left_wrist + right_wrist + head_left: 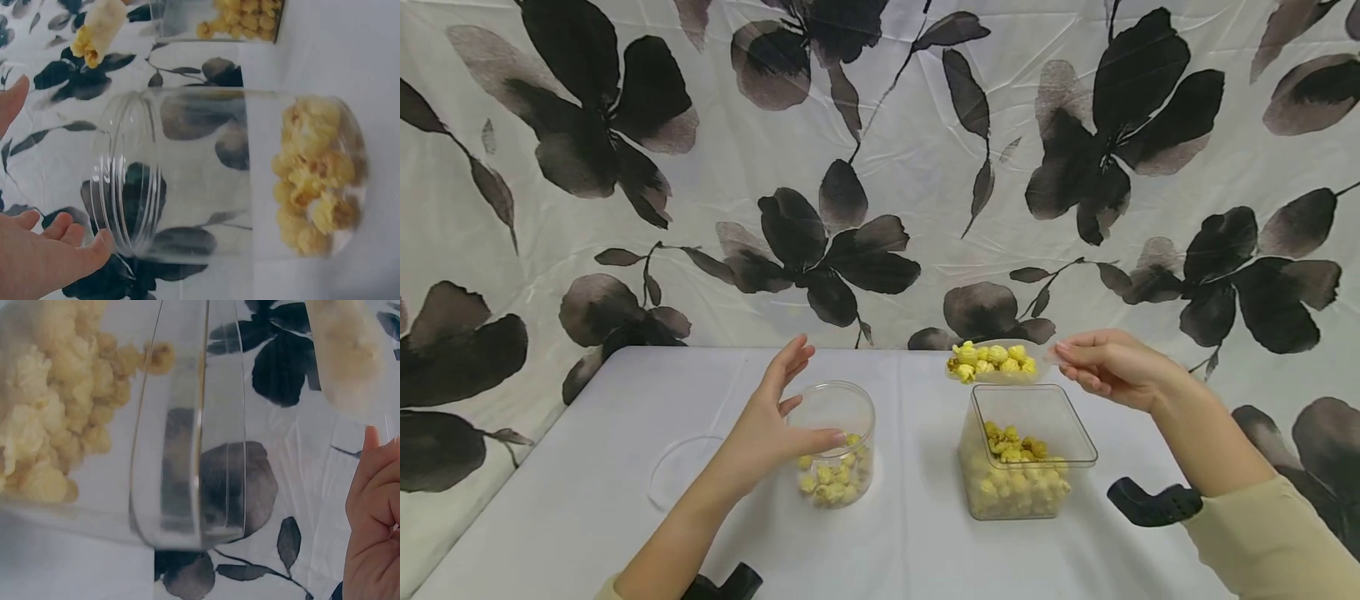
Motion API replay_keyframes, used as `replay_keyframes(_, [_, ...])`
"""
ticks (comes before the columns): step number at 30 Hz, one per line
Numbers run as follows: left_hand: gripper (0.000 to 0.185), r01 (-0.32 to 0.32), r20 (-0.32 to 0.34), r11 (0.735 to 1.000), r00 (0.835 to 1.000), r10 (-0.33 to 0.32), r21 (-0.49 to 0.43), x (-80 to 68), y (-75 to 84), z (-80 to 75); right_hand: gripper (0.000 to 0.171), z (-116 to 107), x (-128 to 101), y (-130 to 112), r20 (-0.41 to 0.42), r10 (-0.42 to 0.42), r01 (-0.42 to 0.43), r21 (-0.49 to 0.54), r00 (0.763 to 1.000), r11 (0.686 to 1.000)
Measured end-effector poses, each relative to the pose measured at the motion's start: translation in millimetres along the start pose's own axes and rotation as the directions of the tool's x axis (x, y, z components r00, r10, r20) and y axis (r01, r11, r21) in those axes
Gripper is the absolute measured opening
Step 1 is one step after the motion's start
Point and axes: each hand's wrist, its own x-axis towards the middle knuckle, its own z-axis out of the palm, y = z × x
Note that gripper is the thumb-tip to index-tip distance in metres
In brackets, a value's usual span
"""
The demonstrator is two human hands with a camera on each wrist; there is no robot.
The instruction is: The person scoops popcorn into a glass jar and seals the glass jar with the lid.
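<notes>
My right hand (pixel 1120 367) pinches the handle of a translucent scoop (pixel 353 359) heaped with yellow popcorn (pixel 996 357). The scoop is held up level, over the far edge of a clear square container (pixel 1026 417), which is part full of popcorn. To the left stands a round clear jar (pixel 206 175) with a layer of popcorn (pixel 312 181) at its bottom. My left hand (pixel 767 429) is spread at the jar's open mouth. Its thumb reaches across the near rim, and its other fingers point up beyond the left side.
A clear round lid (pixel 658 471) lies on the white-covered table (pixel 587 467), left of the jar and partly behind my left forearm. Behind the table hangs a flowered cloth (pixel 880 125). Black wrist mounts (pixel 1153 502) sit at both forearms.
</notes>
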Motion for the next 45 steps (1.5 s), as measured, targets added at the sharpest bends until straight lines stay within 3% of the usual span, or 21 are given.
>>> replay_keyframes(7, [0.11,0.023,-0.011,0.999,1.0,-0.022,0.04,-5.7,-13.9,-11.6,0.023,13,11,-3,-0.008,-0.007,0.006,-0.009,1.0,1.0])
replay_keyframes(17, [0.111,0.091,0.057,0.995,0.994,-0.093,0.044,-9.0,-40.8,-10.5,0.028,37,32,-4,-0.003,0.003,-0.003,0.01,1.0,1.0])
replay_keyframes(29, [0.109,0.23,0.123,0.973,0.966,-0.229,0.004,-12.5,-59.6,-5.2,0.024,72,60,0,-0.019,0.028,-0.03,-0.081,0.999,0.996])
replay_keyframes(33, [0.107,0.203,0.124,0.979,0.971,-0.203,0.011,-12.5,-62.6,-4.4,0.018,89,70,2,-0.045,0.053,-0.058,-0.109,0.998,0.992])
replay_keyframes(40, [0.102,0.176,0.121,0.984,0.977,-0.177,0.023,-12.0,-63.9,-3.9,0.022,111,81,2,-0.081,0.04,-0.057,-0.212,0.996,0.976])
replay_keyframes(45, [0.101,0.173,0.127,0.984,0.976,-0.176,0.035,-12.5,-62.9,-4.4,0.021,124,85,0,-0.08,-0.035,0.004,-0.366,0.996,0.931])
